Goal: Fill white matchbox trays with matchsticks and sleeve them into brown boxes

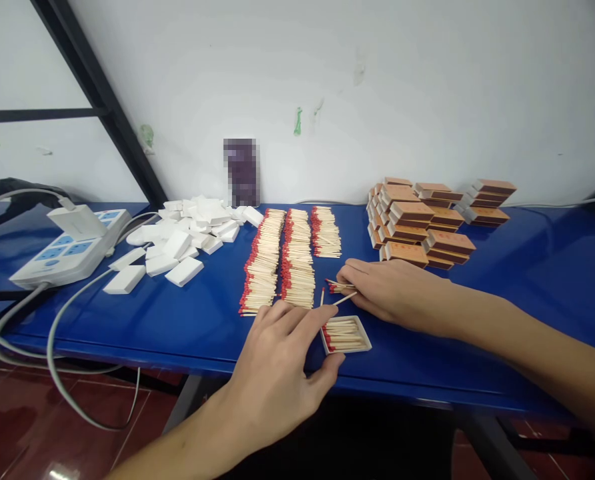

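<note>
A white matchbox tray (366,334) filled with red-tipped matches (345,335) lies near the table's front edge. My left hand (277,363) has its thumb at the tray's near side and its index finger at the far left corner, gripping it between them. Just behind the tray, my right hand (390,287) pinches a small bunch of matches (338,287) with their red heads pointing left. One loose match (346,298) slants between the two hands, and another match (322,296) stands out by the left index finger.
Rows of matches (265,257) lie behind my hands on the blue table (187,320). White empty-looking trays (185,272) are heaped left; brown matchboxes (410,213) are stacked right. A power strip (72,260) with cables occupies the far left. A pixelated dark object (242,172) leans against the wall.
</note>
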`<move>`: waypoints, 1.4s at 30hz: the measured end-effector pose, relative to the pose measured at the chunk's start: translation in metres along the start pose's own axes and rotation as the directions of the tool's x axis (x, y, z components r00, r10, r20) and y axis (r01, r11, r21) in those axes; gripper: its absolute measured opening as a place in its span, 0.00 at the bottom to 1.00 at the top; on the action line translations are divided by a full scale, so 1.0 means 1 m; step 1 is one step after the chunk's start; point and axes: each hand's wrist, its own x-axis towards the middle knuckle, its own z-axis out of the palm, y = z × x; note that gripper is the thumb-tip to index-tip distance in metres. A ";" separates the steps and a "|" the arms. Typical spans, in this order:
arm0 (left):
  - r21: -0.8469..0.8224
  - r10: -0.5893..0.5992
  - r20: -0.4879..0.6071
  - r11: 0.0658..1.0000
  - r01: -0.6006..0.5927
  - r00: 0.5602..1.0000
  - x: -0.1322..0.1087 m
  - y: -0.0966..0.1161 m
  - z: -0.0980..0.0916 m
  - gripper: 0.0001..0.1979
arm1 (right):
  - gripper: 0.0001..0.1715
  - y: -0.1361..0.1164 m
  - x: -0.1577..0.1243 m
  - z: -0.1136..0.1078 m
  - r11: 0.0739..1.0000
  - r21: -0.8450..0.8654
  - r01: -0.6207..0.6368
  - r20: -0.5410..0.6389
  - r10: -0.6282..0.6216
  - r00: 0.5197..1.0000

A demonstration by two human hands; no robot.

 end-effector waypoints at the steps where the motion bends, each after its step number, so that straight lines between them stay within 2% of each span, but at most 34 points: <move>1: 0.000 0.001 -0.002 1.000 -0.001 1.000 0.000 0.000 0.000 0.19 | 0.10 0.000 0.000 -0.002 1.000 0.017 -0.007 0.015 0.007 1.000; 7: 0.004 0.004 0.001 1.000 -0.004 1.000 0.002 -0.001 0.000 0.20 | 0.15 0.003 -0.003 -0.020 0.973 0.209 -0.101 0.120 0.077 0.990; 13: 0.008 -0.002 0.015 1.000 0.002 1.000 0.003 -0.002 -0.001 0.20 | 0.17 0.010 -0.006 -0.034 0.910 0.370 -0.188 0.126 0.152 0.980; 19: 0.018 -0.006 0.026 1.000 0.006 1.000 0.001 0.000 -0.001 0.25 | 0.17 -0.016 -0.007 -0.045 0.840 0.522 -0.150 0.236 0.027 0.971; 23: 0.002 -0.010 0.031 1.000 0.010 0.999 0.000 0.000 -0.001 0.19 | 0.17 -0.032 -0.006 -0.045 0.840 0.534 -0.101 0.247 -0.040 0.968; 27: -0.024 -0.027 0.046 0.999 0.028 0.999 0.001 0.000 -0.001 0.12 | 0.16 -0.034 -0.005 -0.042 0.814 0.573 -0.095 0.238 -0.054 0.970; 31: -0.024 -0.028 0.069 0.999 0.029 0.997 0.003 0.000 -0.001 0.07 | 0.17 -0.035 -0.004 -0.043 0.817 0.562 -0.124 0.221 -0.003 0.975; 35: -0.004 -0.007 0.092 1.000 0.007 0.996 0.002 0.001 -0.003 0.10 | 0.19 -0.030 -0.005 -0.046 0.855 0.493 -0.160 0.222 0.054 0.974; 39: 0.009 0.005 0.116 1.000 -0.006 0.993 0.000 0.001 -0.005 0.11 | 0.16 -0.017 -0.005 -0.050 0.869 0.464 -0.170 0.163 0.105 0.981; 42: 0.033 0.021 0.163 0.999 -0.026 0.986 0.001 0.001 -0.007 0.09 | 0.14 -0.005 -0.004 -0.050 0.862 0.459 -0.214 0.119 0.179 0.977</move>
